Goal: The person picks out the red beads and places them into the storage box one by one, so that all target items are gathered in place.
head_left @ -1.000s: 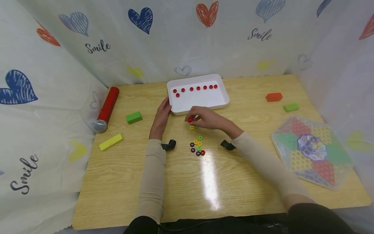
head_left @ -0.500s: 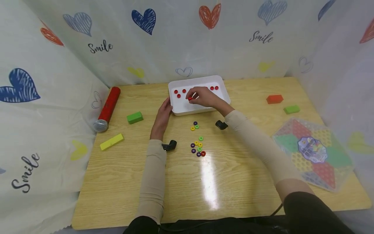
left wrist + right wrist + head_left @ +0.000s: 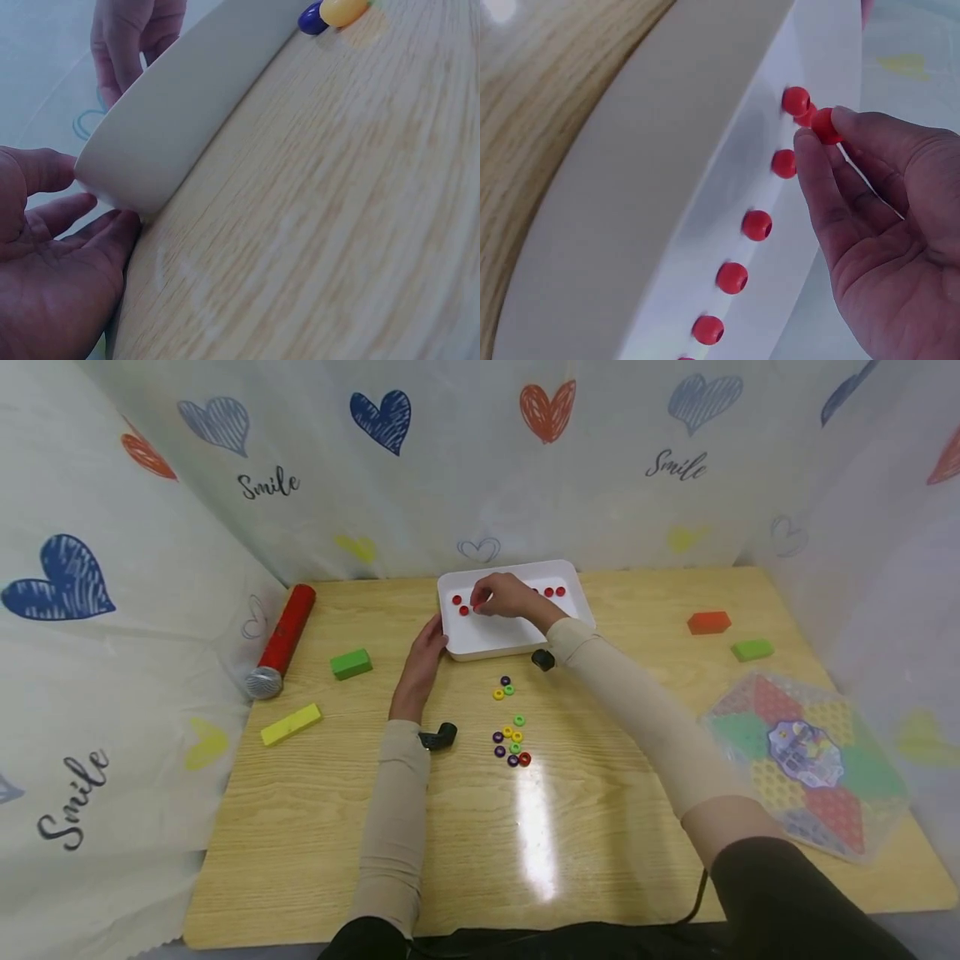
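A white tray (image 3: 491, 653) stands at the back of the table, with several red beads (image 3: 757, 225) lined up inside. Over the tray's left part, my right hand (image 3: 504, 595) pinches a red bead (image 3: 826, 126) between thumb and fingertip, close to other beads in the right wrist view. My left hand (image 3: 422, 667) rests against the tray's left front corner, its thumb at the rim and its fairly straight fingers (image 3: 112, 236) along the outer wall. From the head, part of the bead row is hidden behind the right hand.
In front of the tray lie loose yellow (image 3: 498, 694), green and purple beads (image 3: 499, 751) and one red bead (image 3: 525, 759). Left are a red microphone (image 3: 285, 635), a green block (image 3: 351, 664) and a yellow block (image 3: 292, 724). Right are red (image 3: 708, 623) and green blocks (image 3: 752, 650) and a hexagonal bead case (image 3: 772, 702).
My right hand has moved from the table in front of the tray, up and into its left part, carrying the red bead. The left hand has stayed at the tray's corner.
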A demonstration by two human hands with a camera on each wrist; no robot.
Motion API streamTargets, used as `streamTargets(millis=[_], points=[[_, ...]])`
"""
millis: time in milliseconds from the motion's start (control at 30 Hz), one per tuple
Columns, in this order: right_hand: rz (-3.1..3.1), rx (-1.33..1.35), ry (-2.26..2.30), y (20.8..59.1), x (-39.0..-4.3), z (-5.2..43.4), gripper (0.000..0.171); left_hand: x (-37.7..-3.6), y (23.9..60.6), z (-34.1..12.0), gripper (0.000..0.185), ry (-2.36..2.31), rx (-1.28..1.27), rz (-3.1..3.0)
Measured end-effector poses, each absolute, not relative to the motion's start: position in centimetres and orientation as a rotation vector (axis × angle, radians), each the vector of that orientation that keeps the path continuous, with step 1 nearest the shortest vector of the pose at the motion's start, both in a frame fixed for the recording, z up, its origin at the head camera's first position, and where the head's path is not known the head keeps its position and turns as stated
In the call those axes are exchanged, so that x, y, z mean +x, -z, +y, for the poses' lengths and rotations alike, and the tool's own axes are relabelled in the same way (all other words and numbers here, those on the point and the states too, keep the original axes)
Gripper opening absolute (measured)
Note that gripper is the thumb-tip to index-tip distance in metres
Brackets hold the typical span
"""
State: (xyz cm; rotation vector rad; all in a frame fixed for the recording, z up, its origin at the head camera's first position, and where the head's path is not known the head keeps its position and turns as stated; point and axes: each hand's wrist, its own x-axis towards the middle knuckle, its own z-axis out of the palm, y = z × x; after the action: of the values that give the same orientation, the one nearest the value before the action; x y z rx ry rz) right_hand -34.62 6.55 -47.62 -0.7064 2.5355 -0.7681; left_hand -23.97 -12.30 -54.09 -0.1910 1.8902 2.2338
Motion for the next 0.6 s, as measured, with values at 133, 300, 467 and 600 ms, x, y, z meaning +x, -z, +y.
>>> streamTargets(millis=[133, 300, 467, 600], points=[[2.527, -0.573, 0.736, 47.9, -35.3, 6.1, 0.010, -23.9, 54.0, -12.3, 0.051, -2.235, -0.180, 1.887], [2.540, -0.506, 0.713, 48.5, -35.7, 5.8, 0.013, -23.8, 54.1, -12.3, 0.051, -2.245, -0.180, 1.891], [2.604, -0.494, 0.683, 48.7, -35.9, 5.9, 0.015, -23.8, 54.0, -12.3, 0.051, -2.255, -0.166, 1.879], [2.626, -0.452, 0.705, 48.4, -36.0, 6.7, 0.018, -23.9, 54.1, -12.4, 0.051, -2.251, -0.167, 1.882]])
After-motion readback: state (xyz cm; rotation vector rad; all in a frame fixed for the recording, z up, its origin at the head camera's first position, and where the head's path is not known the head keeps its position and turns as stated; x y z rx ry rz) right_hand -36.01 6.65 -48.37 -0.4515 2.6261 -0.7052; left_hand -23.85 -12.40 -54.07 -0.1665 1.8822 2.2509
